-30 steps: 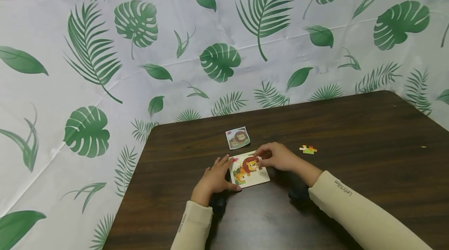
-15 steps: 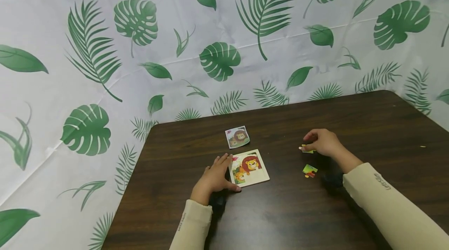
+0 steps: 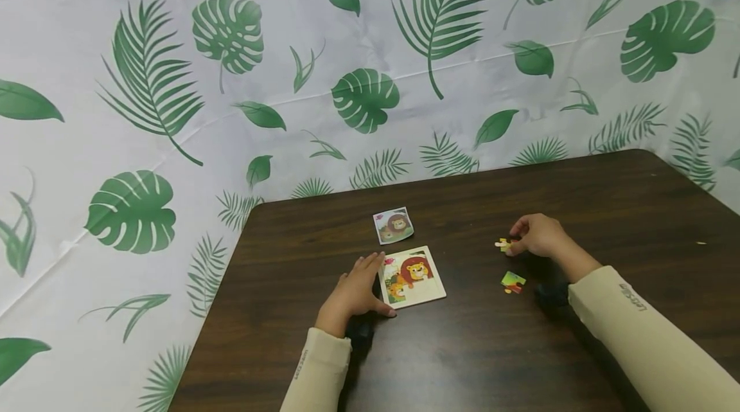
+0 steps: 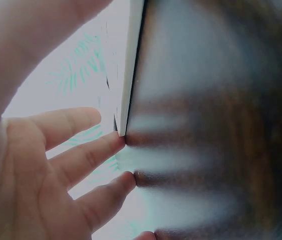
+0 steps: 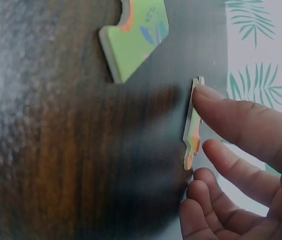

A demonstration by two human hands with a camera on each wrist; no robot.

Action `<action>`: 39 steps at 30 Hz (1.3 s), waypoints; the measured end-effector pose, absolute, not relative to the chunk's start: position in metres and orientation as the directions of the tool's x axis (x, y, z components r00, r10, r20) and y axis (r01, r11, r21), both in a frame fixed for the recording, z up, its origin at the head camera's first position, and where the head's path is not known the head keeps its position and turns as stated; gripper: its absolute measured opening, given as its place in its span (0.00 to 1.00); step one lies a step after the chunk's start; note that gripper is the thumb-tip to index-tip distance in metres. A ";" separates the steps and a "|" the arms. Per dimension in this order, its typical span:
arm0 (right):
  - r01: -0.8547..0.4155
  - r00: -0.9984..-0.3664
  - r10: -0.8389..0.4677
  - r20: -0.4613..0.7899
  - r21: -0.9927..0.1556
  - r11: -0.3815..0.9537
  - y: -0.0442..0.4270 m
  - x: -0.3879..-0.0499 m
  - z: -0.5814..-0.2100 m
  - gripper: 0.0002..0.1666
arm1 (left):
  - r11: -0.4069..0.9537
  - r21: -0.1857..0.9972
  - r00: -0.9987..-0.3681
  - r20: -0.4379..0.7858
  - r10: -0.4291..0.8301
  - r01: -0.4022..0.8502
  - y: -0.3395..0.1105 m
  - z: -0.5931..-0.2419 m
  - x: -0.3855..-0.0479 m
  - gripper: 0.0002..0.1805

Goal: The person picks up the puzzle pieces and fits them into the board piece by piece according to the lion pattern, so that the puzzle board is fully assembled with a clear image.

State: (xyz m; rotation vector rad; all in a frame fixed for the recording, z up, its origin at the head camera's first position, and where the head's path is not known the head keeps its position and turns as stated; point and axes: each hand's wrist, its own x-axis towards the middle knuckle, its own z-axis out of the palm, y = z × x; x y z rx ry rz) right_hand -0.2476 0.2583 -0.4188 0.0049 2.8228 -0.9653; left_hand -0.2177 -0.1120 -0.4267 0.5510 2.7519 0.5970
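Note:
A square puzzle board (image 3: 424, 294) lies on the table with a lion picture partly filled in and a bare pale area at its lower right. My left hand (image 3: 354, 293) steadies its left side, fingers straight along the edge and thumb at the near corner. The left wrist view shows its fingertips touching the board's edge and the tabletop. Farther right, my right hand (image 3: 540, 236) pinches a yellow-and-orange puzzle piece (image 3: 502, 245) between thumb and fingers, low at the table. The fingers partly cover this piece. A green-and-red puzzle piece (image 3: 512, 281) lies just nearer me.
A small picture card (image 3: 393, 225) of the same lion lies beyond the board. The dark wooden table (image 3: 451, 348) ends at a leaf-patterned cloth (image 3: 370, 26) hanging behind it. A tiny yellow scrap (image 3: 701, 243) sits far to the right.
My right hand has left the board and moved right to the loose piece. The green-and-red piece has come into view from under the right arm. My left hand stays at the board.

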 end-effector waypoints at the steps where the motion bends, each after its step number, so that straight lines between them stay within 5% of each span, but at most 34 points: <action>1: 0.054 -0.987 -0.048 -0.151 -0.606 0.794 0.259 -0.248 -0.419 0.25 | 0.843 0.442 -0.891 -0.180 0.417 0.305 -0.112 -0.427 -0.218 0.59; 11: 0.068 -0.983 -0.050 -0.174 -0.610 0.789 0.258 -0.251 -0.420 0.17 | 0.842 0.443 -0.890 -0.180 0.419 0.307 -0.112 -0.428 -0.218 0.59; 27: 0.070 -0.982 -0.048 -0.181 -0.595 0.801 0.259 -0.255 -0.420 0.19 | 0.843 0.446 -0.890 -0.185 0.417 0.302 -0.112 -0.427 -0.218 0.59; 39: 0.011 -0.989 -0.098 -0.109 -0.723 0.691 0.256 -0.252 -0.423 0.11 | 0.839 0.452 -0.890 -0.181 0.419 0.303 -0.113 -0.427 -0.218 0.58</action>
